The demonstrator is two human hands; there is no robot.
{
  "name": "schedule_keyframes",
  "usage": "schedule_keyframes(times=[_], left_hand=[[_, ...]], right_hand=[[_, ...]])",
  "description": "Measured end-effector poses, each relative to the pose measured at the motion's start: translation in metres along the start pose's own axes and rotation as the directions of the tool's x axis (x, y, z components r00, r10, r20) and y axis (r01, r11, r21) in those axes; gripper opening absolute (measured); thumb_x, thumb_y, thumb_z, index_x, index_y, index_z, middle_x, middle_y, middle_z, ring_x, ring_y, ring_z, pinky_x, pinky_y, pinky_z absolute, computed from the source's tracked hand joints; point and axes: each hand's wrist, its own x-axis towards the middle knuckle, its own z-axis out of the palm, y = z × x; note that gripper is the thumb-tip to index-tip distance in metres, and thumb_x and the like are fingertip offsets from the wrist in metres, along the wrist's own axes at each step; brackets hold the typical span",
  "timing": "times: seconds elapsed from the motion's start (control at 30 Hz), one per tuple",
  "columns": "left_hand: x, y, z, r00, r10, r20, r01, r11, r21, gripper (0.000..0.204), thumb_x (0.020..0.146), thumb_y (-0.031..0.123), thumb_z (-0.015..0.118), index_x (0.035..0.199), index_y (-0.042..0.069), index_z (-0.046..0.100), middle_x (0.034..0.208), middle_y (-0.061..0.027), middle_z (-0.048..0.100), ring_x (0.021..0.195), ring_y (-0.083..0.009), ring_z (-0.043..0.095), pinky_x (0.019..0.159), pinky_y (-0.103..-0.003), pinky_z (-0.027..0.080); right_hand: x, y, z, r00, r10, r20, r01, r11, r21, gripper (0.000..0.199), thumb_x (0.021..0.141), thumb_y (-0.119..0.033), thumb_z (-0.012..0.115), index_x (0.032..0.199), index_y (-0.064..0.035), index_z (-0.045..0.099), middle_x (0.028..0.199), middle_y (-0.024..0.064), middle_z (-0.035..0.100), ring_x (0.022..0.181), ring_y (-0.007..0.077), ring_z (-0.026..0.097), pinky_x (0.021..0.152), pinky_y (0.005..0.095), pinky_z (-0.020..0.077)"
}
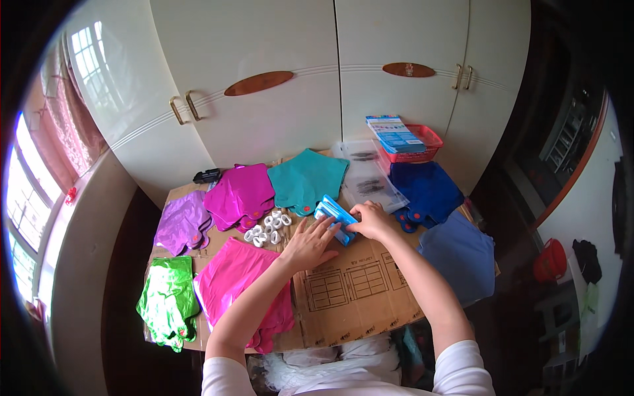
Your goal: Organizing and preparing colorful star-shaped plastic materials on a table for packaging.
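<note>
On the cardboard, a bright blue folded packet (339, 212) with some white on it lies between my two hands. My left hand (309, 245) rests against its near left side, fingers stretched out and slightly spread. My right hand (374, 222) has thumb and fingers closed on the packet's right edge. Left of the packet is a small heap of white rings (267, 228). Just behind it lies a teal foil balloon (309, 179), flat. A clear plastic sleeve (371, 179) with dark strips inside is beyond my right hand.
Flat balloons surround the cardboard (360, 310): magenta (239, 195), lilac (181, 223), green (166, 290), hot pink (231, 280), dark blue (429, 188) and grey-blue (462, 254). A red basket (422, 148) carries blue printed packages (396, 134). A black buckle-like object (207, 175) sits by the cabinet (264, 125).
</note>
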Motion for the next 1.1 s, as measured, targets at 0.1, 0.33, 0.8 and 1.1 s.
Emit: schedule_keyframes(times=[0.1, 0.33, 0.8, 1.1], left_hand=[[0.001, 0.001, -0.001, 1.0, 0.014, -0.018, -0.013, 1.0, 0.022, 0.063, 0.085, 0.048, 0.051, 0.136, 0.014, 0.034, 0.139, -0.0107, 0.035, 0.132, -0.0256, 0.03, 0.106, -0.053, 0.023], [0.008, -0.01, -0.006, 0.997, 0.052, -0.059, -0.048, 0.997, 0.061, 0.019, 0.082, 0.024, 0.056, 0.099, 0.018, 0.059, 0.103, -0.0015, 0.056, 0.107, -0.0188, 0.051, 0.099, -0.049, 0.034], [0.012, -0.016, -0.01, 0.98, 0.144, -0.137, -0.123, 0.98, 0.154, 0.014, 0.077, 0.014, 0.056, 0.089, 0.019, 0.06, 0.083, 0.0019, 0.053, 0.096, -0.0148, 0.055, 0.096, -0.046, 0.035], [0.003, -0.016, -0.015, 0.992, 0.058, -0.115, -0.051, 0.997, 0.06, 0.023, 0.077, 0.018, 0.061, 0.1, 0.017, 0.059, 0.097, 0.0005, 0.056, 0.102, -0.0175, 0.053, 0.092, -0.043, 0.036]], right_hand=[[0.004, 0.003, 0.001, 1.0, -0.015, 0.013, 0.016, 0.999, -0.029, 0.042, 0.064, -0.035, 0.076, 0.098, -0.0144, 0.064, 0.105, 0.0096, 0.059, 0.106, 0.0295, 0.05, 0.089, 0.0395, 0.0423], [0.006, -0.004, 0.003, 0.997, 0.037, 0.071, -0.039, 0.999, 0.02, 0.03, 0.067, -0.027, 0.073, 0.09, -0.008, 0.066, 0.085, 0.0088, 0.068, 0.078, 0.0227, 0.064, 0.07, 0.0342, 0.0491], [0.003, -0.004, 0.006, 0.996, 0.032, 0.081, -0.033, 0.999, 0.005, 0.029, 0.071, -0.033, 0.069, 0.094, -0.0151, 0.066, 0.089, 0.006, 0.068, 0.087, 0.0247, 0.064, 0.075, 0.0382, 0.0479], [-0.002, -0.003, 0.009, 0.999, -0.018, 0.044, 0.01, 0.984, 0.177, 0.036, 0.072, -0.034, 0.068, 0.099, -0.0104, 0.063, 0.093, 0.0093, 0.066, 0.089, 0.0262, 0.063, 0.079, 0.0403, 0.0465]])
